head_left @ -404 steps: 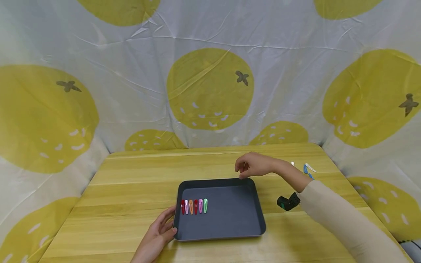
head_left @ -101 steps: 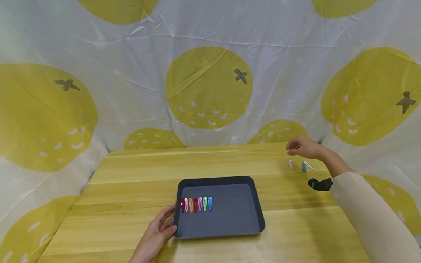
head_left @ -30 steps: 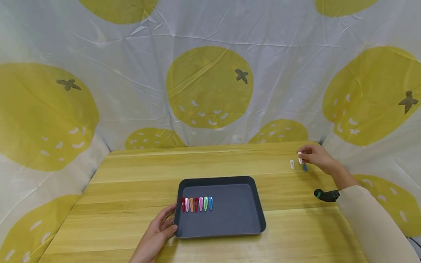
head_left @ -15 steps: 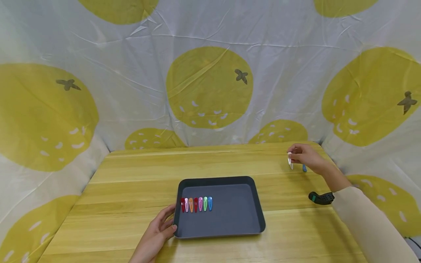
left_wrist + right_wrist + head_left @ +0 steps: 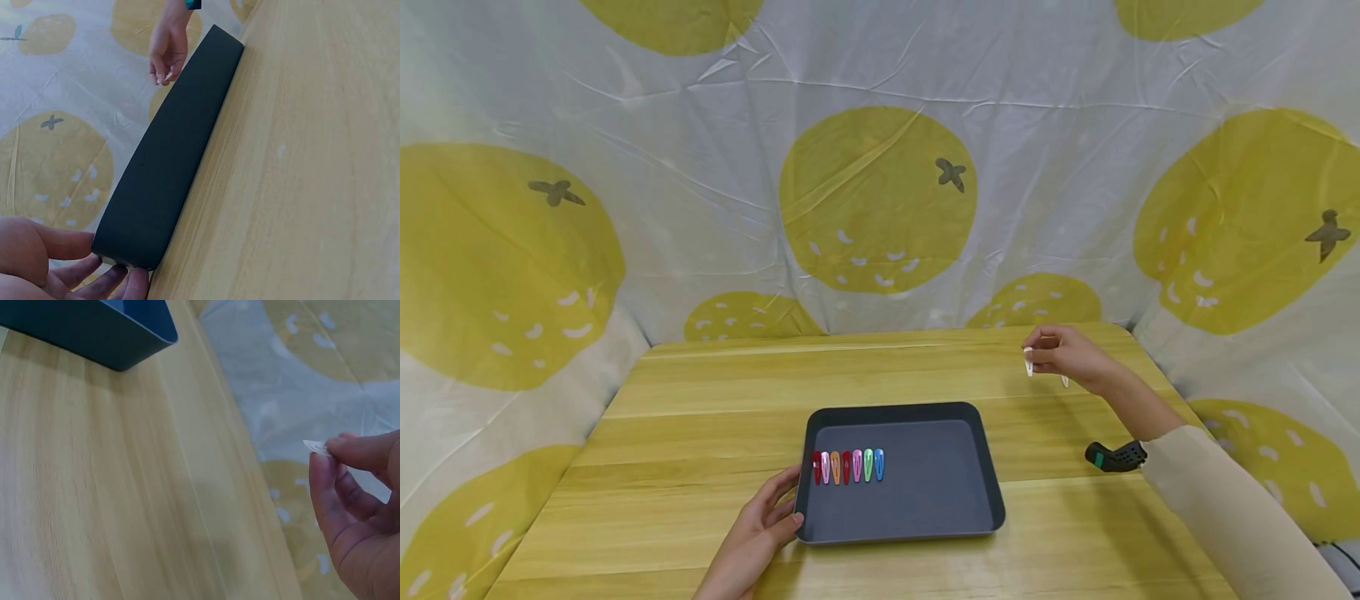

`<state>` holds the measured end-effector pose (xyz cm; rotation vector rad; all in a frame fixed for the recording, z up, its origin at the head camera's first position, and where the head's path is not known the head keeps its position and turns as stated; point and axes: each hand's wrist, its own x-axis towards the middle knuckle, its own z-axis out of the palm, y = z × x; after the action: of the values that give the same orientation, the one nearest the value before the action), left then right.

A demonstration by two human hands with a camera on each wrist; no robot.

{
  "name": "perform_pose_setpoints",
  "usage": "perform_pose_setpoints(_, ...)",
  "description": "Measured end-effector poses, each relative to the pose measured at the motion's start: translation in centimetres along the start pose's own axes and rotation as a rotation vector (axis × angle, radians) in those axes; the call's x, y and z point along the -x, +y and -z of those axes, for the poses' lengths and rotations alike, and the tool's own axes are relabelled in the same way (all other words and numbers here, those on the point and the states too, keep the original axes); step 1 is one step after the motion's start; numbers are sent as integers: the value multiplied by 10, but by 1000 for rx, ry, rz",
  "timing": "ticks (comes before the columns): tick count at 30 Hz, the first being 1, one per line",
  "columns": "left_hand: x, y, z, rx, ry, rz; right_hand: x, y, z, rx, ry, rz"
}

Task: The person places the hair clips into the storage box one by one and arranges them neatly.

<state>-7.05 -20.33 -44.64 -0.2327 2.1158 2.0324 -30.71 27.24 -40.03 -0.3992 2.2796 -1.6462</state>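
Observation:
My right hand (image 5: pixel 1067 357) pinches a white snap hair clip (image 5: pixel 1028 362) between thumb and fingertips, above the back right of the table. In the right wrist view the same clip (image 5: pixel 317 447) sticks out from the fingertips. Behind that hand a second white hair clip (image 5: pixel 1064 381) lies on the table, partly hidden; the blue clip there is covered. My left hand (image 5: pixel 754 532) holds the near left corner of a dark grey tray (image 5: pixel 936 492), thumb at the rim and fingers against the side. Inside, on the left, several colored hair clips (image 5: pixel 857 466) lie in one row, blue at the right end.
A wooden table (image 5: pixel 700 450) carries the tray. Behind and beside it hangs a pale cloth (image 5: pixel 880 50) with yellow fruit prints. A black device (image 5: pixel 1116 457) with a green mark sits at the right wrist. Bare tray floor lies right of the row.
A blue clip has joined the row in the tray since the oldest frame. My right hand has picked up a white clip from the table and moved left with it. The left hand stays put.

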Motion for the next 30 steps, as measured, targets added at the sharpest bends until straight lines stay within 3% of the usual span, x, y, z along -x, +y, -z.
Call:
perform_pose_setpoints(8,-1,0,0,-3,10,10,-7,-7,-17,-27,-57,9)
perform_pose_setpoints(18,-1,1,0,-1,27,21,-9,-24,-40,80,-115,56)
perform_pose_setpoints(30,0,2,-1,8,24,24,-12,-33,-85,137,-286,129)
